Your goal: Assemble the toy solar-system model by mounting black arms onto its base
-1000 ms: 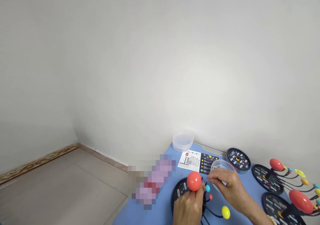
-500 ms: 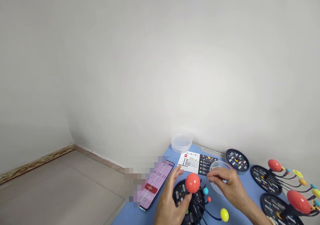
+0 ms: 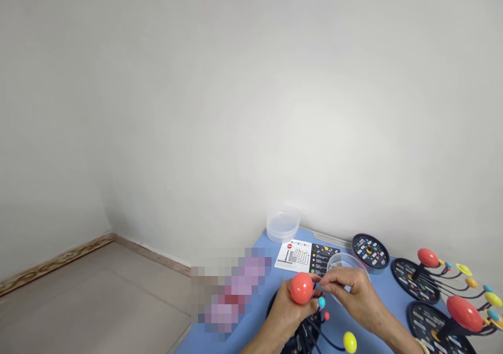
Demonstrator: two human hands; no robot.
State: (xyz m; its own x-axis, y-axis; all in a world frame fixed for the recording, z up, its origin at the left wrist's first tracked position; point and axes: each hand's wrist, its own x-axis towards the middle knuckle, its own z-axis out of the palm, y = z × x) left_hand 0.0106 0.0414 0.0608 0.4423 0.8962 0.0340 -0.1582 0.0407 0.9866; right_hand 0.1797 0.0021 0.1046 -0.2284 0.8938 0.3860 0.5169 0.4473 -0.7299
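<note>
A solar system model with a big red ball (image 3: 301, 288) stands at the front of the blue table, on a round black base (image 3: 294, 341). Thin black arms fan out from it, carrying a light blue ball (image 3: 321, 302), a small red ball (image 3: 326, 316) and a yellow ball (image 3: 349, 342). My left hand (image 3: 285, 314) reaches round behind the red ball, its fingers closed on a black arm. My right hand (image 3: 353, 291) pinches at that arm's tip; the small orange ball in its fingertips is mostly hidden.
Two finished models (image 3: 463, 313) with red balls stand at the right. Behind are a round printed disc (image 3: 370, 251), a clear tub (image 3: 346, 262), another clear tub (image 3: 283, 227) and an instruction sheet (image 3: 296, 255). A pixelated phone (image 3: 239, 294) lies left.
My left hand has moved from beside the base up behind the red ball and closed on a black arm. My right fingertips have come left to meet it.
</note>
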